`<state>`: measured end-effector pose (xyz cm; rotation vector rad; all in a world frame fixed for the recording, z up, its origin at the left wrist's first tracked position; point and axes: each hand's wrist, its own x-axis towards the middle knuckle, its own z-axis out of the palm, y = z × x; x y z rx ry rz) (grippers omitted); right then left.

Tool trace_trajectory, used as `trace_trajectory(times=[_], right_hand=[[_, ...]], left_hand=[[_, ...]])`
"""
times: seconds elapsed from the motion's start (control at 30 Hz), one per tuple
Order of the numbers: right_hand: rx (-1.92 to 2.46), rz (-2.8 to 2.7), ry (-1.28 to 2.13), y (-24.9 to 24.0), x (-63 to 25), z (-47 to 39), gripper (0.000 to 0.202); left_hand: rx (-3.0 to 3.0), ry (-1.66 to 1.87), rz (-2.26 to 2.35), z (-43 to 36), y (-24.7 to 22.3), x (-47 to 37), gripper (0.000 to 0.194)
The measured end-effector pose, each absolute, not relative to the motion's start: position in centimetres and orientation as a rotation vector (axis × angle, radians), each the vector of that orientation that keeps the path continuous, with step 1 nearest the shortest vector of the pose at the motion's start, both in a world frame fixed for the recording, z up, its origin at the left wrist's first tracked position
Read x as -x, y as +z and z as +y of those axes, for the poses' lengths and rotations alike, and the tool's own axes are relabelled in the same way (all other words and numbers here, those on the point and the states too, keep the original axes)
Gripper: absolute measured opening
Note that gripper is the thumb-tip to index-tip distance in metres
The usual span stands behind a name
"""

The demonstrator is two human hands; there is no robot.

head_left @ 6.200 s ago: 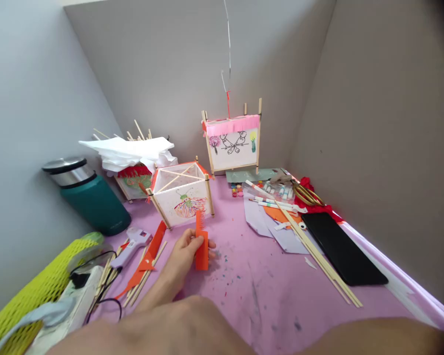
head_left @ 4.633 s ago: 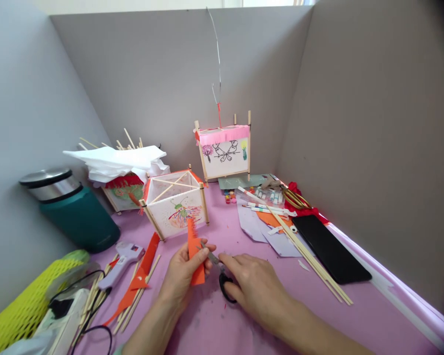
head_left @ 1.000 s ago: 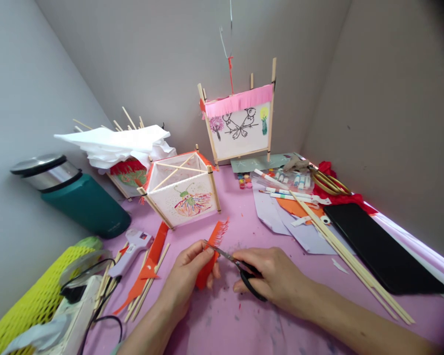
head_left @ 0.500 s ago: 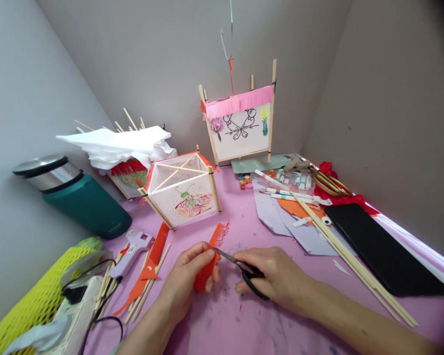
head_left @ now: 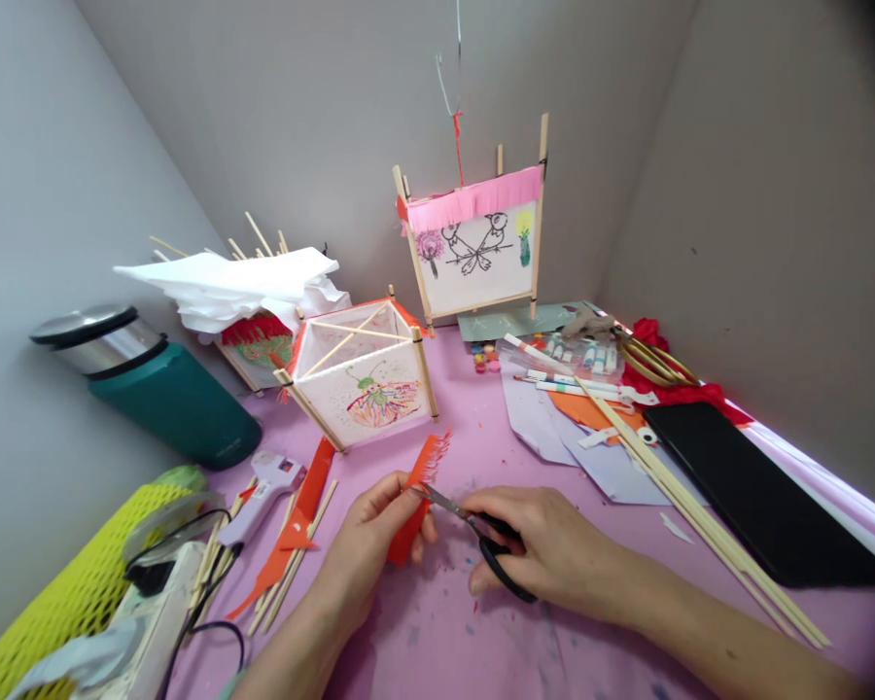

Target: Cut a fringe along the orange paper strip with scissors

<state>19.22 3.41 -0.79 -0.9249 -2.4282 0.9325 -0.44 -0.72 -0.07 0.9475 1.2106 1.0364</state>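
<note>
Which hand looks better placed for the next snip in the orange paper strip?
Probably the right hand: it holds the black-handled metal scissors, blades at the orange paper strip, which the left hand pinches.

Left hand (head_left: pixel 379 525) — thumb pressed toward bent fingers; right hand (head_left: pixel 532 540) — fingers curled, wrist straight, forearm slanting inward.

Left hand (head_left: pixel 379 530) pinches fringed orange paper strip (head_left: pixel 414 520); right hand (head_left: pixel 546 549) holds black-handled metal scissors (head_left: pixel 473 525), blades at strip's edge. White-panelled wooden-framed lantern (head_left: pixel 368 384) with butterfly-like drawing stands on purple surface (head_left: pixel 452 642) beyond hands. Teal bottle with silver lid (head_left: pixel 167 394) leans, tilted, at left. Black flat rectangular slab (head_left: pixel 758 491) lies at right, beside pale thin wooden sticks (head_left: pixel 700 515).
</note>
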Motion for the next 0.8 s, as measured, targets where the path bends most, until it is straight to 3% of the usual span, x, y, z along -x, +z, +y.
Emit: trace_trajectory(times=[0.8], right_hand=[[0.881, -2.425, 0.884, -1.44, -18.41, 2.8, 0.033]], left_hand=[[-0.974, 0.946, 1.133, -0.76, -0.65, 0.28, 0.021]])
